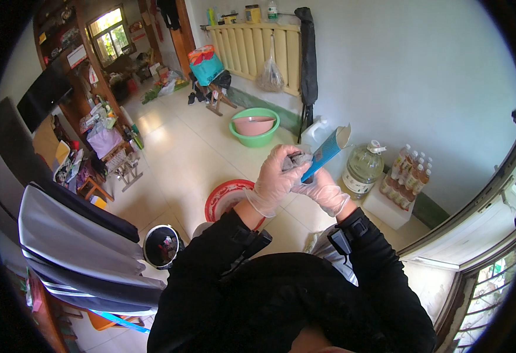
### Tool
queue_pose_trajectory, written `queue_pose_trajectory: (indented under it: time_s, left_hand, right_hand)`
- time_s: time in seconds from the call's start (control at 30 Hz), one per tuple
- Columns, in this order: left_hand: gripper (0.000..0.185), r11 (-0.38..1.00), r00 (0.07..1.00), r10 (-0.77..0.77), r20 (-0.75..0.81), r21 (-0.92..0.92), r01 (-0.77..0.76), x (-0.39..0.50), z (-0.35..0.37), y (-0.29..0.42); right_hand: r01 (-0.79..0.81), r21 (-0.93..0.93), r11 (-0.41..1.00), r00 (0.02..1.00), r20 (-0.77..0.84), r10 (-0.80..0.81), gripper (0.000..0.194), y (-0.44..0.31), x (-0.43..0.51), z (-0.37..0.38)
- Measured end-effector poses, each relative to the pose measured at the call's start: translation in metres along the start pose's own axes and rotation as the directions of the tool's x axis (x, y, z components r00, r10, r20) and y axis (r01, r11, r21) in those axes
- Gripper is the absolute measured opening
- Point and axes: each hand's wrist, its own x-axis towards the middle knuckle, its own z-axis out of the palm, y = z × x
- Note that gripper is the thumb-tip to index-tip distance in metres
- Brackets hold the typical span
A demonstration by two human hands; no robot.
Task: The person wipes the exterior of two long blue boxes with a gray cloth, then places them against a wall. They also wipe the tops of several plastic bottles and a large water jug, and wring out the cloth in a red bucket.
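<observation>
My left hand, in a clear disposable glove, grips a crumpled grey bundle; its material is hard to make out. Close against it, my right hand, gloved the same way, holds a narrow blue cardboard box. The box tilts up to the right, and its far end has raised flaps. Part of its lower end is hidden by my fingers. Below my left wrist, a red patterned basin rests on the tiled floor, partly covered by my forearm.
A pink basin sits inside a green basin ahead. To the right are a large water jug and several bottled drinks on a white block. A black bin and a cloth-draped chair stand at left.
</observation>
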Motion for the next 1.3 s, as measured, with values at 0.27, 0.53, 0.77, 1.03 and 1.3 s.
queue_pose_trajectory:
  time_s: [0.27, 0.53, 0.77, 1.03, 1.3]
  left_hand:
    - [0.032, 0.998, 0.995, -0.009, -0.103, -0.062, 0.002, 0.008, -0.005, 0.023]
    - [0.030, 0.978, 0.978, 0.161, -0.131, -0.115, -0.176, 0.021, 0.003, 0.056]
    - [0.038, 0.781, 0.799, 0.586, 0.137, 0.167, -0.602, 0.041, 0.013, 0.081]
    - [0.037, 0.516, 0.686, 0.630, 0.364, 0.464, -0.720, 0.062, 0.013, 0.077]
    - [0.036, 0.734, 0.812, 0.579, 0.076, 0.386, -0.559, 0.077, -0.009, 0.059]
  right_hand:
    - [0.000, 0.097, 0.995, 1.000, 0.017, -0.002, 0.058, -0.007, -0.012, 0.000]
    - [-0.064, 0.022, 0.998, 0.997, 0.047, 0.063, 0.050, 0.007, -0.014, -0.001]
    - [-0.112, 0.111, 0.988, 0.988, 0.116, 0.099, 0.036, 0.007, -0.019, -0.001]
    - [-0.038, -0.164, 0.986, 0.988, 0.141, 0.062, 0.040, 0.013, -0.016, -0.001]
    - [-0.073, 0.188, 0.979, 0.992, 0.113, 0.052, 0.049, 0.002, -0.016, -0.002]
